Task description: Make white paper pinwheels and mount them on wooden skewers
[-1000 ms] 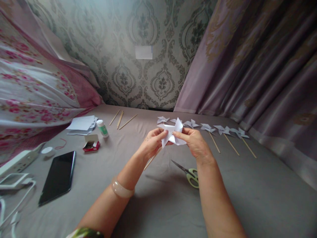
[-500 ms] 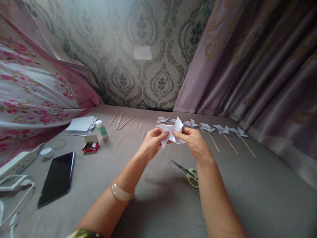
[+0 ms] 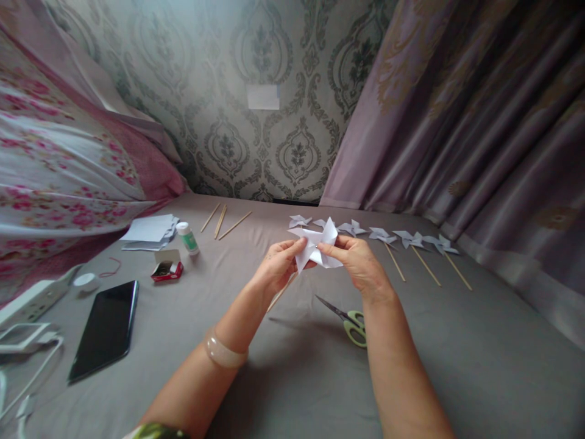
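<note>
A white paper pinwheel (image 3: 327,235) is held up between my two hands over the middle of the cloth. My left hand (image 3: 280,262) is closed on its left side, thumb against the paper; a thin wooden stick (image 3: 280,294) slants down from behind, beside that hand. My right hand (image 3: 359,259) grips the right side, thumb tip close to the small pin at the centre. Fingers behind the paper are mostly hidden. Below, scissors (image 3: 355,328) with green handles lie partly behind my right forearm. Several finished pinwheels (image 3: 411,239) on sticks lie in a row beyond my hands.
On the left are loose wooden sticks (image 3: 235,225), a glue stick (image 3: 188,238), a small red box (image 3: 167,268), stacked paper (image 3: 148,230), a phone (image 3: 104,332), a round white cap (image 3: 86,282) and a power strip (image 3: 34,303) with cables. Curtains (image 3: 439,122) hang at the right.
My left hand has shifted slightly left and its thumb has drawn back from the pinwheel's centre. More of the stick now shows below. My right hand is almost unmoved.
</note>
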The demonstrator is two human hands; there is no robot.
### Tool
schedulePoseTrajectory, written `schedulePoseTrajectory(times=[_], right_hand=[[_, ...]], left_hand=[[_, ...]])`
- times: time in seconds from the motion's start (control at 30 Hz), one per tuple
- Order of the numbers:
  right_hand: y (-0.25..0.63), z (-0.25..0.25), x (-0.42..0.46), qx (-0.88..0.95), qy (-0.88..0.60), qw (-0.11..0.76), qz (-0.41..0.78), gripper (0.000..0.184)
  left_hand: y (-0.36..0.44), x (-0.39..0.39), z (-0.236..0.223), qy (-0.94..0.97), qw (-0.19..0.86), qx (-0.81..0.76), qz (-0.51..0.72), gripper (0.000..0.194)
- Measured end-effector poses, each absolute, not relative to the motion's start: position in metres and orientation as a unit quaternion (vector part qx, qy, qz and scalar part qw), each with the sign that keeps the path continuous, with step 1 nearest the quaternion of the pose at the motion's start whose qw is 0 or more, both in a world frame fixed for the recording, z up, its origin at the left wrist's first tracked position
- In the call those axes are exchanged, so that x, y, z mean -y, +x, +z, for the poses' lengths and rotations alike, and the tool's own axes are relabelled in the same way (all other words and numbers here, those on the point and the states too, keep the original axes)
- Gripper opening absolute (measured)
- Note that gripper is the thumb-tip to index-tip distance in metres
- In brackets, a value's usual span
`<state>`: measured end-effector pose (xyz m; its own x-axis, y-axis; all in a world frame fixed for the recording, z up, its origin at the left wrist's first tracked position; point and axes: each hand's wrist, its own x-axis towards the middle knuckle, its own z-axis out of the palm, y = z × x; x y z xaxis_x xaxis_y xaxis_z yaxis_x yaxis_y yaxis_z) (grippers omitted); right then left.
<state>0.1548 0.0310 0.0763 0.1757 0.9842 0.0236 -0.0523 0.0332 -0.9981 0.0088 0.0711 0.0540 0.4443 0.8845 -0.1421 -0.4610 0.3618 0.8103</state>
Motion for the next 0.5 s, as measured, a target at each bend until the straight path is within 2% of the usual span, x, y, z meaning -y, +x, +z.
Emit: schedulePoseTrajectory(times=[0.3,0.5], right_hand=[[0.1558,0.0755,-0.0314,0.451,-0.517,0.563,0.461,0.033],[0.1594,0.074,-0.0321,0.439,-0.495,0.549,0.51,0.031]], left_hand=[[0.0067,-0.0724,0.0499,0.4,0.75,-0.279,0.448,0.029],[-0.0006,-0.0728,0.0537,0.452,0.736,-0.26,0.431,0.028]])
